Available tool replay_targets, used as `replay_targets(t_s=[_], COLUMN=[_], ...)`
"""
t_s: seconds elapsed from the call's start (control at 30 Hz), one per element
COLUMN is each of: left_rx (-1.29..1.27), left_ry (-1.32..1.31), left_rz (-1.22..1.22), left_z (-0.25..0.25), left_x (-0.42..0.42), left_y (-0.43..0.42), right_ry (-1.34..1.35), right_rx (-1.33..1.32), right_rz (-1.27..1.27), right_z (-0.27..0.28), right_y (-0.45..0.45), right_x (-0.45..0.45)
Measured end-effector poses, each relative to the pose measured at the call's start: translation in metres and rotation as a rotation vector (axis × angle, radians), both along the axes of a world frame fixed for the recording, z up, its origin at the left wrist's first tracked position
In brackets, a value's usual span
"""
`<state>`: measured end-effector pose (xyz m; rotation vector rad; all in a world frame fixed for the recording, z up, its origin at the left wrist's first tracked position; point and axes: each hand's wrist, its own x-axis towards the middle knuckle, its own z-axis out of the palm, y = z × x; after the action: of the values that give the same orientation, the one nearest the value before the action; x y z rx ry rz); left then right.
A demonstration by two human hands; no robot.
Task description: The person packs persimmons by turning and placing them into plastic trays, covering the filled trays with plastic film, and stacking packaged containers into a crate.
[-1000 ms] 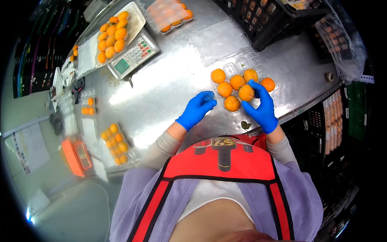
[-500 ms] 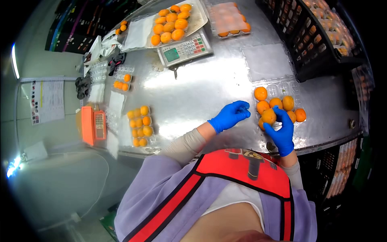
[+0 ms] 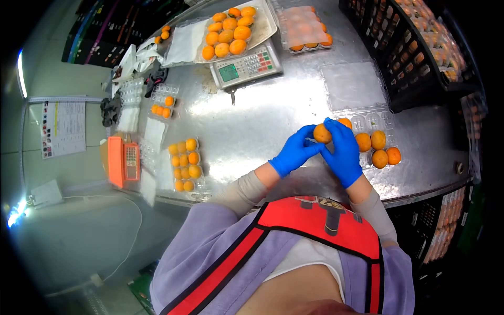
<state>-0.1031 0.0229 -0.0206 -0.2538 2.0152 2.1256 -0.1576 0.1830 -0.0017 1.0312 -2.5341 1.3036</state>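
Observation:
Both hands wear blue gloves and meet around one orange fruit [image 3: 322, 133]. My right hand [image 3: 342, 152] has its fingers bent over the fruit's right side. From the left, my left hand [image 3: 296, 152] touches the same fruit with its fingertips. Just right of them lies a clear plastic tray [image 3: 379, 121] with several orange fruits [image 3: 378, 139] in some of its cups. Part of that tray and some fruit are hidden behind my right hand. The tray's lid [image 3: 354, 84] is folded open behind it.
A scale [image 3: 247, 65] holds a filled tray of fruit. Another filled tray [image 3: 184, 164] sits at the left, near an orange scale [image 3: 123, 161]. A black crate [image 3: 404, 63] stands at the back right, with a closed fruit pack [image 3: 303, 29] behind.
My right hand has carried the fruit left, away from the tray, to my left hand, which now touches it. The view has swung, so the table's contents appear further right than a second ago.

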Motion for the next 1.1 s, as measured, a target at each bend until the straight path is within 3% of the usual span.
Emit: replay_targets(t_s=[0.17, 0.27, 0.3, 0.33, 0.4, 0.57, 0.63, 0.67, 0.7, 0.73, 0.8, 0.83, 0.87, 0.93, 0.97, 1.03, 1.1], left_rx=[0.087, 0.01, -0.164, -0.532, -0.903, -1.329, -1.166, -1.159, -1.061, -0.831, -0.846, -1.004, -1.196, -1.317, -1.314, -1.063, -1.017], left_ry=[-0.084, -0.106, 0.036, 0.074, -0.012, -0.043, -0.006, 0.228, 0.267, 0.435, 0.463, 0.47, 0.399, 0.075, 0.073, -0.14, -0.133], left_rz=[0.187, 0.225, 0.254, 0.238, 0.123, -0.206, -0.028, 0.062, 0.201, 0.296, 0.51, 0.597, 0.635, 0.588, 0.585, 0.415, 0.418], left_z=[-0.014, -0.019, -0.031, -0.031, -0.019, 0.011, 0.032, 0.027, 0.057, 0.046, 0.1, 0.085, 0.088, 0.087, 0.081, 0.066, 0.06], left_x=[-0.001, -0.006, -0.006, -0.008, -0.007, -0.026, -0.042, -0.058, -0.077, -0.101, -0.13, -0.151, -0.165, -0.184, -0.195, -0.206, -0.207], left_y=[-0.013, -0.037, -0.048, -0.062, -0.081, -0.106, -0.129, -0.157, -0.163, -0.205, -0.217, -0.257, -0.277, -0.306, -0.323, -0.345, -0.35], right_ry=[-0.019, -0.082, -0.075, -0.068, -0.061, -0.091, -0.137, -0.145, -0.16, -0.177, -0.188, -0.188, -0.191, -0.269, -0.272, -0.292, -0.32], right_rx=[0.026, 0.013, 0.014, 0.014, 0.019, 0.025, 0.017, 0.021, 0.005, -0.009, 0.026, 0.052, 0.053, 0.093, 0.097, 0.1, 0.075], right_rz=[0.096, 0.121, 0.117, 0.112, 0.105, 0.102, 0.092, 0.092, 0.086, 0.081, 0.07, 0.057, 0.056, 0.047, 0.045, 0.01, -0.008], right_z=[-0.007, -0.008, -0.006, -0.005, -0.012, -0.024, -0.027, -0.028, -0.029, -0.029, -0.031, -0.03, -0.028, -0.023, -0.022, -0.021, -0.02], right_y=[-0.03, -0.036, -0.035, -0.034, -0.03, -0.019, -0.014, -0.01, -0.005, 0.0, 0.012, 0.016, 0.02, 0.027, 0.03, 0.034, 0.037], right_x=[0.0, 0.001, 0.0, 0.0, -0.001, 0.002, 0.004, 0.005, 0.006, 0.008, 0.015, 0.017, 0.019, 0.023, 0.025, 0.027, 0.027])
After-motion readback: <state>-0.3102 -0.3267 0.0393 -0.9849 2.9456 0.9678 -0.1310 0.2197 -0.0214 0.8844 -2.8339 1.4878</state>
